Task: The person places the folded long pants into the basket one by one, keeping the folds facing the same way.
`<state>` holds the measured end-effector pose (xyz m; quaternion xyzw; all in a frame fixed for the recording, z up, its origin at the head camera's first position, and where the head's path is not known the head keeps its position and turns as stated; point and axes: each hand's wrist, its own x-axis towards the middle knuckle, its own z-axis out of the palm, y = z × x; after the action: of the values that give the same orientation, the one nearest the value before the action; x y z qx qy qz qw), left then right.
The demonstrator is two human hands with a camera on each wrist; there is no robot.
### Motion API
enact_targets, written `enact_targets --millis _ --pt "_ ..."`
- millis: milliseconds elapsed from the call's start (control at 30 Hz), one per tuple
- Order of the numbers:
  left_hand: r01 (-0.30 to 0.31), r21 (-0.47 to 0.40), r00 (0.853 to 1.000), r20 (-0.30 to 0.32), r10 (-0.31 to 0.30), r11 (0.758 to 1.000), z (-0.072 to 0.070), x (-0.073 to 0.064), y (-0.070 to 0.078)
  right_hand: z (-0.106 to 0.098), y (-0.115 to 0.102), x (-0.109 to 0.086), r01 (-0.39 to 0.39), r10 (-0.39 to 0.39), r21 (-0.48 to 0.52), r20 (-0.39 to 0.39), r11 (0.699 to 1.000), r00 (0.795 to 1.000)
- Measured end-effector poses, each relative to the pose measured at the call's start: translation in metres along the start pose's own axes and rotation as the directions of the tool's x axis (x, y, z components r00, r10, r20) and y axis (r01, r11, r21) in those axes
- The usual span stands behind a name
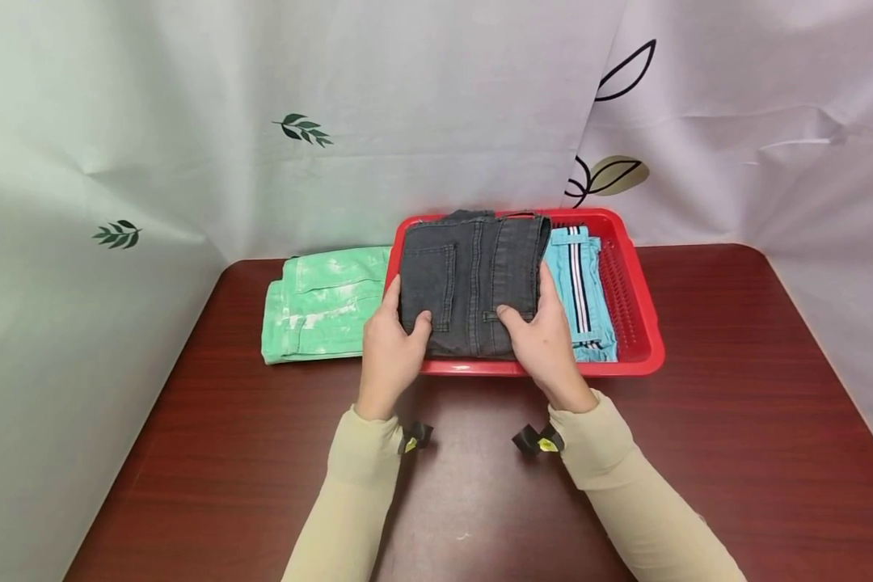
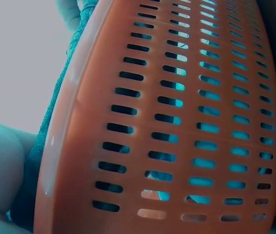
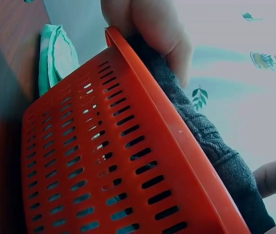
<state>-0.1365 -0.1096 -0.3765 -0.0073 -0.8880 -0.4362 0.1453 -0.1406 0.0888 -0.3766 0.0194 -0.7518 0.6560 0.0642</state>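
Both hands hold a folded pair of dark grey jeans (image 1: 460,283) at the left part of a red plastic basket (image 1: 646,323). My left hand (image 1: 393,347) grips the jeans' left side, thumb on top near the pocket. On the other side my right hand (image 1: 549,343) grips them, its thumb beside a belt loop. In the right wrist view the jeans' edge (image 3: 215,146) shows just above the basket's rim. Folded light blue trousers (image 1: 588,295) with a striped band lie inside the basket, right of the jeans. The fingers under the jeans are hidden.
A folded green garment with white patches (image 1: 331,303) lies on the brown table (image 1: 727,388), left of the basket. Slotted basket walls (image 2: 176,122) face the wrist cameras. A pale curtain with leaf prints (image 1: 436,97) hangs behind and at both sides.
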Motion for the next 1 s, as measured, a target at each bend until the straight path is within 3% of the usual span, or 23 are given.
enact_targets --millis 400,633,1000 --pt "0.018 0.083 1.0 -0.019 -0.017 0.996 0.0041 -0.0015 0.0026 -0.0023 0.0029 0.0035 -0.044 0.046 -0.071 0.028 0.997 0.999" --pt "-0.043 0.102 0.998 -0.029 0.047 0.994 0.0058 -0.0022 0.0033 -0.0023 0.0016 0.0017 -0.144 0.145 -0.083 0.01 0.986 0.989" --pt "-0.09 0.144 0.995 -0.029 0.095 0.986 0.0098 -0.0035 0.0023 -0.0064 0.0032 0.0047 -0.117 0.123 -0.106 0.051 0.987 0.991"
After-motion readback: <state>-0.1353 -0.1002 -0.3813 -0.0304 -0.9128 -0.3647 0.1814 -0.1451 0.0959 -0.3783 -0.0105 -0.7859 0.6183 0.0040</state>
